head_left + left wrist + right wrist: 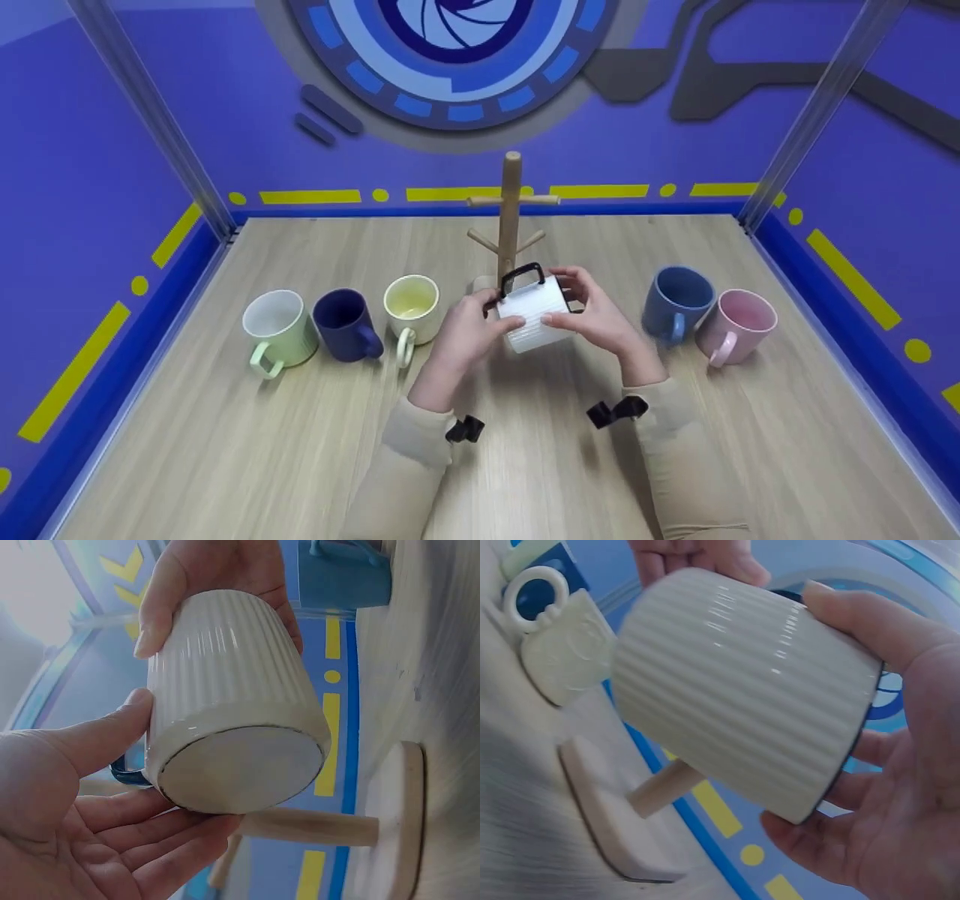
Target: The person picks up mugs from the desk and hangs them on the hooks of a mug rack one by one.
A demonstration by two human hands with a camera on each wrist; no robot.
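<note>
Both hands hold a white ribbed mug (535, 319) tilted above the table, with its squared black handle (523, 274) pointing up and away. The left hand (471, 330) grips the mug near its base, thumb on the ribbed side; the left wrist view shows the fingers (161, 844) beside the plain bottom. On the other side, the right hand (600, 311) holds it near the dark rim, its thumb (874, 619) against the ribs in the right wrist view. Just behind stands a wooden mug tree (510, 217) with several pegs; the mug and hands hide its lower part.
On the left of the table (300, 450) stand a pale green mug (289, 334), a dark blue mug (345, 330) and a cream mug (412, 311). To the right are a grey-blue mug (675, 304) and a pink mug (739, 330). Blue panels (187, 135) enclose the back and sides.
</note>
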